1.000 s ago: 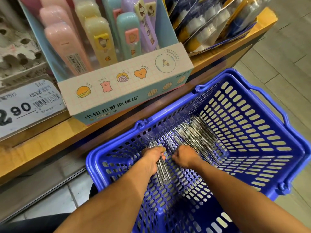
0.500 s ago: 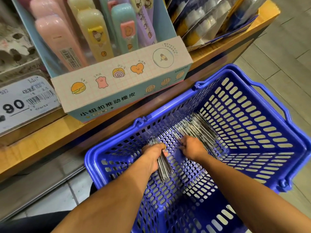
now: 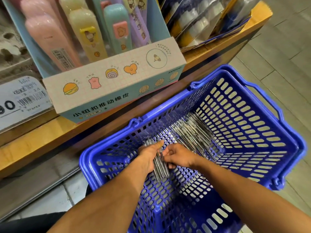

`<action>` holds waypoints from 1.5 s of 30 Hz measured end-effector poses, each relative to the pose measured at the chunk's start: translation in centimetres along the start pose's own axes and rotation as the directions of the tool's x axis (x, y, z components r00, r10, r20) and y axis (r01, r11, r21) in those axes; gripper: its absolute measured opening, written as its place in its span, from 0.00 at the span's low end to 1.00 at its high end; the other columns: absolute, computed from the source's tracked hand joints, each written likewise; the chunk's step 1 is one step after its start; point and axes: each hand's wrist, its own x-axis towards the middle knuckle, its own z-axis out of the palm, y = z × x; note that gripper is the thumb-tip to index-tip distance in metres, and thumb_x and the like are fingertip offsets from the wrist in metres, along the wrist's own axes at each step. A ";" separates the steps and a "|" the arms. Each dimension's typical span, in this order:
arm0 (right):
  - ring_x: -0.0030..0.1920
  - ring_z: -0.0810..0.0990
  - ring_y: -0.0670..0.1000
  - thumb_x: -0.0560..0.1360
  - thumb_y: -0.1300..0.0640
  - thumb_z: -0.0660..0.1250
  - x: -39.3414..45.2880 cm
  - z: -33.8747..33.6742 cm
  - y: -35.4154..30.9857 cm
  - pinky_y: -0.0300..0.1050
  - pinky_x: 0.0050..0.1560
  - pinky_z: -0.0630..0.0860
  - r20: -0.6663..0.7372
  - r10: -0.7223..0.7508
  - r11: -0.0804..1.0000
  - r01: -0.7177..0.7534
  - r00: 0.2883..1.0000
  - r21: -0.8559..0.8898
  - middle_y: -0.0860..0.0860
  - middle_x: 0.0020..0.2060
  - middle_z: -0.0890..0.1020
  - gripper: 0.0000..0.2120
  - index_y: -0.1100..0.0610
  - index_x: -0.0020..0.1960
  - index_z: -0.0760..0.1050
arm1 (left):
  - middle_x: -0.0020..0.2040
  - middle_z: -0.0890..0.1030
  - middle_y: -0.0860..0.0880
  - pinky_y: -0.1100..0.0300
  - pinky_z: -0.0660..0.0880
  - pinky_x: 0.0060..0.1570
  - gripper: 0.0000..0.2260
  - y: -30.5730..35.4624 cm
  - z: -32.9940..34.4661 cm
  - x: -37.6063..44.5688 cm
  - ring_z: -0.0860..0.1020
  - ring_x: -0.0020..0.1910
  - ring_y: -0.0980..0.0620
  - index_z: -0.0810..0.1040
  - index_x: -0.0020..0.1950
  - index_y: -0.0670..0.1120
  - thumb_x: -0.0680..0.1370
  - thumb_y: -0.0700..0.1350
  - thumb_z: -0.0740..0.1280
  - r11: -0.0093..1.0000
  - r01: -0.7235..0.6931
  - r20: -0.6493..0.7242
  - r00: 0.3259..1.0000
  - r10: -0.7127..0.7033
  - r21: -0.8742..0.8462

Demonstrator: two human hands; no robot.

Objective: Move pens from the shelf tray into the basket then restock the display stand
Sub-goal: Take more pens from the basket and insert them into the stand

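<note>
head view: a blue plastic basket with slotted walls sits on the floor against a wooden shelf. on the shelf edge above it stand a pastel cardboard eraser box, a price label to its left and glossy blister packs at the right corner. both hands reach inside the basket. the left hand grips a bundle of thin silvery pens; the right hand pinches that bundle from beside it. a loose pile of pens, too many to count, lies along the basket's far side.
</note>
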 end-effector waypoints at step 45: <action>0.40 0.77 0.52 0.78 0.66 0.62 2.5 -4.5 5.3 0.41 0.41 0.75 -0.575 -0.072 0.581 -0.434 0.815 -0.688 0.52 0.40 0.76 0.11 0.60 0.59 0.69 | 0.50 0.81 0.38 0.52 0.81 0.37 0.22 -0.1 0.2 -0.1 0.80 0.38 0.45 0.72 0.66 0.38 0.74 0.38 0.73 0.979 -0.007 0.028 1.000 0.001 0.205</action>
